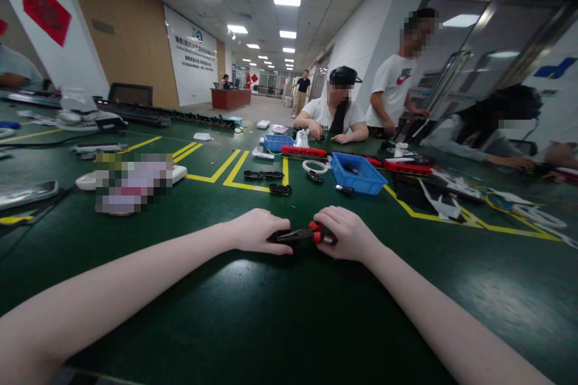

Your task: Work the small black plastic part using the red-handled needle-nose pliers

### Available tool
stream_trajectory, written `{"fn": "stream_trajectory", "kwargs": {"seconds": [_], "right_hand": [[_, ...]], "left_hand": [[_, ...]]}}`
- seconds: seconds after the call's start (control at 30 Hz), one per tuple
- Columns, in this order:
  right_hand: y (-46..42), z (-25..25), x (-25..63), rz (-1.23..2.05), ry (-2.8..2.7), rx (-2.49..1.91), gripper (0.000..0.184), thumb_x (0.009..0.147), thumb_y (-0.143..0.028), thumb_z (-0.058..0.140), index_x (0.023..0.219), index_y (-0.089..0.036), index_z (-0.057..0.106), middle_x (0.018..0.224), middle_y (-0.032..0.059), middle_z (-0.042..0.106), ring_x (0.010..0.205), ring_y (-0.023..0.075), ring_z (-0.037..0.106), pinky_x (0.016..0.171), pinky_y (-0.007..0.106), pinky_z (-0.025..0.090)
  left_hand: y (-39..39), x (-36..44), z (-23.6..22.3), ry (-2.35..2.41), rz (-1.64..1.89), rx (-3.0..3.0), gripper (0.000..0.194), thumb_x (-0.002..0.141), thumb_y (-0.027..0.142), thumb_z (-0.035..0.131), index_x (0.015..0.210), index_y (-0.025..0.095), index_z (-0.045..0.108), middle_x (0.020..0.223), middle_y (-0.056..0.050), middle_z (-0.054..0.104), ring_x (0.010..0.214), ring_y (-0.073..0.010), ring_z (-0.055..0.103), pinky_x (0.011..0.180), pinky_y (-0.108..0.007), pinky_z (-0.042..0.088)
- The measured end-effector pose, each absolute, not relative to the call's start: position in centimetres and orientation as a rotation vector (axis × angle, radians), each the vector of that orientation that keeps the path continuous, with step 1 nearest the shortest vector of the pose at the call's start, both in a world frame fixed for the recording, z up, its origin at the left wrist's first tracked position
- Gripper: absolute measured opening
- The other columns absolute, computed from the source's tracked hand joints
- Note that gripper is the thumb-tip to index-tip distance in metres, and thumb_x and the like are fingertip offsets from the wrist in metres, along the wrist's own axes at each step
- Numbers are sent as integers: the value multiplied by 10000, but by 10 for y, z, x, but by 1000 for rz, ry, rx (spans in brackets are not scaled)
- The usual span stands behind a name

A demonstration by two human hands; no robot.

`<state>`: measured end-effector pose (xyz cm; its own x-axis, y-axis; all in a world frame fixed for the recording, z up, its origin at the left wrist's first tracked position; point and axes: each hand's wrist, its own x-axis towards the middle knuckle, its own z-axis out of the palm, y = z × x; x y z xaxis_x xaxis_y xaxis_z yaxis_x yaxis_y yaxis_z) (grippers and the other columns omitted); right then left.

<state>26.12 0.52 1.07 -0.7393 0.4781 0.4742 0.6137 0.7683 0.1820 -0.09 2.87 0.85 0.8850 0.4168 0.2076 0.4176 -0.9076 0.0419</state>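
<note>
My right hand is closed around the red and black handles of a pair of needle-nose pliers. The jaws point left, toward my left hand. Its thumb and fingers are closed on a small black part at the plier tips; its exact kind is hard to make out. Both hands are just above the green table. Beyond them lie several small black parts, among them a black clip-like piece and a longer black piece.
A blue bin stands ahead to the right, with a white cable coil beside it. Left are a blurred-out phone-like object and a grey device. Red strips lie farther back. Co-workers sit across the table.
</note>
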Motion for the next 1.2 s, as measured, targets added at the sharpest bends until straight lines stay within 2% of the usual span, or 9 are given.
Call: {"fn": "stream_trajectory", "kwargs": {"seconds": [0.43,1.2], "right_hand": [[5,12,262,-462,-2484,-845,283,719,-247,611,990,-168,588,956,111,667,846,234,608,745,365,471],[6,8,258,-383,-2499,-836,291,698,-247,620,977,-175,579,928,102,668,822,229,619,721,360,492]], "left_hand": [[29,-2,8,-685,-356,-3082,394,893,580,521,831,191,511,705,8,592,606,-151,551,548,-243,321],[32,-1,7,-688,-351,-3110,407,884,603,519,840,199,503,710,4,603,610,-159,556,529,-237,313]]}}
